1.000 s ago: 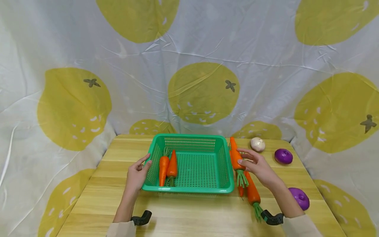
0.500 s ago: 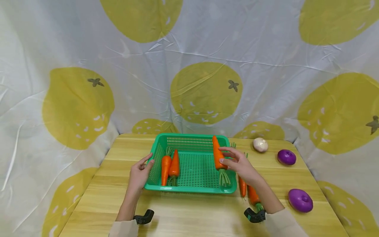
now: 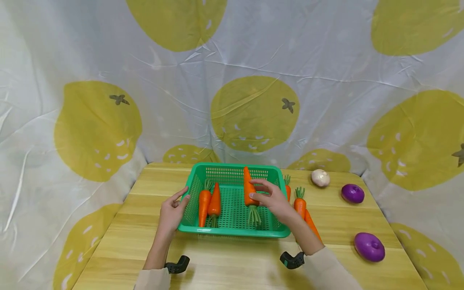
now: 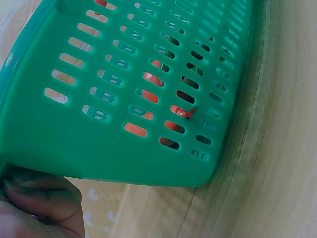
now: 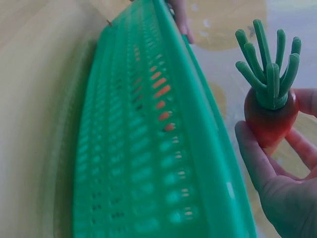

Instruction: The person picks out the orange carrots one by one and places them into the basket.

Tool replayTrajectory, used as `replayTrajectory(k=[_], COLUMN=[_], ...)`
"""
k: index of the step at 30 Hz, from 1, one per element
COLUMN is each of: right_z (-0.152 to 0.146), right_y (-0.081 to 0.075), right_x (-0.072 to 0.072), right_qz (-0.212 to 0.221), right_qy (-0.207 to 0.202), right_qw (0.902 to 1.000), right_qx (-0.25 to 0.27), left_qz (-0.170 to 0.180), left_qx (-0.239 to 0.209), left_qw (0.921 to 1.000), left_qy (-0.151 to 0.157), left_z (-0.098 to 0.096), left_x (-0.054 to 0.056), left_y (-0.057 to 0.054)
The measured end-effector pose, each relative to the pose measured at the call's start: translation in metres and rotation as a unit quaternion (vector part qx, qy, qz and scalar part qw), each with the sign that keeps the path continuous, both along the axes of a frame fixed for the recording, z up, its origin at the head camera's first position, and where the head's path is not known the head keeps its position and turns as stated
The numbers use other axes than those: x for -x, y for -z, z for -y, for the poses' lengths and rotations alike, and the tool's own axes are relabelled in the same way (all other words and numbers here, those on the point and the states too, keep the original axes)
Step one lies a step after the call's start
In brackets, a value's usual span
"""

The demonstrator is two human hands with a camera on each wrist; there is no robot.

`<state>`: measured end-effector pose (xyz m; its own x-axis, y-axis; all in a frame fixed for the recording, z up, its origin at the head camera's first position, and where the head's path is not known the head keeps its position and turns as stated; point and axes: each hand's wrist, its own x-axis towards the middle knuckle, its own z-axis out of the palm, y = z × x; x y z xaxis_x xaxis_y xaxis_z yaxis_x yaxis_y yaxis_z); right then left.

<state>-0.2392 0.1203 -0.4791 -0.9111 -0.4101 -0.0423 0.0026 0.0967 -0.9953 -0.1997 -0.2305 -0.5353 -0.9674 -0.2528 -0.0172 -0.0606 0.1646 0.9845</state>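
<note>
A green plastic basket (image 3: 232,232) with slotted walls sits on the table. My left hand (image 3: 172,213) grips its left rim; the left wrist view shows the curled fingers (image 4: 44,196) at the basket's edge. Inside, on the left, two orange carrots lie side by side: one carrot (image 3: 204,205) with its green top away from me, the other carrot (image 3: 215,201) with its top toward me. My right hand (image 3: 273,200) pinches a third carrot (image 3: 249,189) over the right half of the basket. Its tip points away, and its green stems (image 5: 270,69) show in the right wrist view.
Right of the basket lie more carrots (image 3: 299,205), partly hidden by the right forearm and basket rim. Farther right are a white bulb (image 3: 320,177), a small purple onion (image 3: 353,193) and a larger purple onion (image 3: 369,247). A lemon-print cloth (image 3: 174,100) hangs behind the table.
My right hand has carried the carrot leftward, from beyond the basket's right edge to over its inside. My left hand has kept its grip on the rim.
</note>
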Motion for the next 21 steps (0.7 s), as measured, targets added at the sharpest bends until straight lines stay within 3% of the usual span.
replayTrajectory(k=[21], right_z=[0.059], right_y=[0.028], right_x=[0.012], right_qz=[-0.008], right_qy=[0.007], right_qw=[0.9976], right_qx=[-0.068], left_qz=[0.006], left_qx=[-0.024], left_qw=[0.9997], left_qy=[0.004], left_z=[-0.001], left_x=[0.000], left_y=[-0.002])
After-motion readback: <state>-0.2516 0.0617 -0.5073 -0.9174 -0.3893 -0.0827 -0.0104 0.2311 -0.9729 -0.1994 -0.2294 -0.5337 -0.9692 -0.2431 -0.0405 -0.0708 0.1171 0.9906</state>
